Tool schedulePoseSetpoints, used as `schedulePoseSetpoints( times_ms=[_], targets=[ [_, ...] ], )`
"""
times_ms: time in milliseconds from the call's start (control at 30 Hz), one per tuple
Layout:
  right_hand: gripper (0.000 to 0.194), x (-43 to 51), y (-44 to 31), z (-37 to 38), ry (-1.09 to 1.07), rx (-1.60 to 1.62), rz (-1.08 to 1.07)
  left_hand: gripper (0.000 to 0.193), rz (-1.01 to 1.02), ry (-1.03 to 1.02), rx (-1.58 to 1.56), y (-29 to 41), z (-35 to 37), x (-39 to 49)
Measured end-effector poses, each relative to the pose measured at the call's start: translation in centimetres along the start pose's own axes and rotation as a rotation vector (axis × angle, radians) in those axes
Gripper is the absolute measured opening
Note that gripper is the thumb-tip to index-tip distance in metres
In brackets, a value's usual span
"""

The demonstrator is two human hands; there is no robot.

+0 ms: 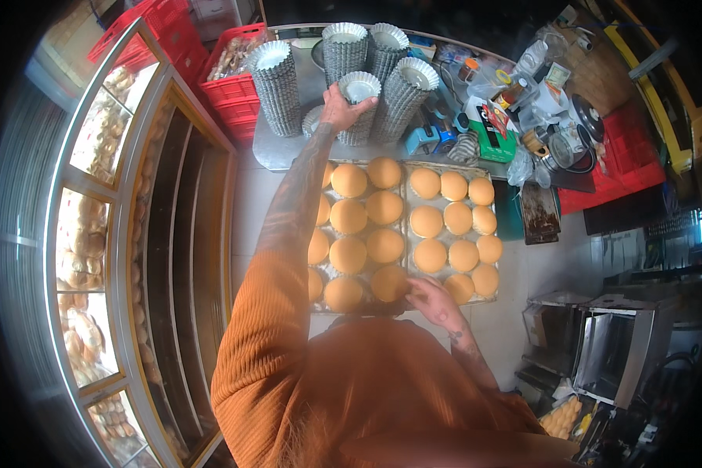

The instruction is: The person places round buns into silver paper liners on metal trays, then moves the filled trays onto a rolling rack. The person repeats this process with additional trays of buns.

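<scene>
My left hand reaches to a short stack of fluted metal baking tins, fingers at the rim of its top tin. Taller tin stacks stand around it on a steel table. Nearer to me lie two baking trays side by side, with rows of round golden buns or cakes. My right hand is at the near part of the trays, its fingertips beside a round cake; whether they touch it cannot be told.
A glass cabinet with bread runs along the left. Red plastic crates stand behind it, holding bagged goods. On the right of the table are jars, bags, a green and white box and a pot lid. Metal racks stand at lower right.
</scene>
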State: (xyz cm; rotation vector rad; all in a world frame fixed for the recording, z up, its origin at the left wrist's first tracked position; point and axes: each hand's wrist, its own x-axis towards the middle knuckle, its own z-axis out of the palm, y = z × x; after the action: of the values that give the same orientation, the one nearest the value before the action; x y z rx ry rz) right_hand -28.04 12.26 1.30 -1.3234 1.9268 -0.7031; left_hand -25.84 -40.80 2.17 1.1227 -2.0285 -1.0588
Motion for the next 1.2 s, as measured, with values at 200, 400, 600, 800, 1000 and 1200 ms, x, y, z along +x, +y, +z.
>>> schedulePoseSetpoints(
  times_ms=[200, 400, 600, 800, 1000, 1200],
  targets=[
    [0.046, -0.3, 0.0, 0.2, 0.016, -0.064, -0.051, 0.149, 0.017, 0.009, -0.085, -0.7, 0.1, -0.2],
    [0.046, -0.3, 0.1, -0.1, -0.024, -0.007, 0.004, 0.134, 0.134, 0.141, -0.14, -2.2, 1.0, -0.7],
    [0.044, -0.8, 0.1, -0.7, 0.019, 0.059, 0.027, 0.067, 0.183, 0.361, 0.079, -8.4, 0.2, -5.8],
    [0.043, -0.9, 0.6, -0.6, 0.016, 0.057, 0.077, 0.032, 0.162, 0.088, 0.591, -11.1, -0.3, -5.3],
    [0.042, -0.9, 0.6, -0.6, 0.037, 0.073, 0.109, 0.032, 0.209, -0.036, 0.757, -11.4, -2.0, -5.6],
    [0.042, -0.5, 0.0, -1.2, 0.053, 0.003, 0.029, 0.029, 0.206, -0.038, 0.727, -12.0, -1.6, -5.4]
  ],
)
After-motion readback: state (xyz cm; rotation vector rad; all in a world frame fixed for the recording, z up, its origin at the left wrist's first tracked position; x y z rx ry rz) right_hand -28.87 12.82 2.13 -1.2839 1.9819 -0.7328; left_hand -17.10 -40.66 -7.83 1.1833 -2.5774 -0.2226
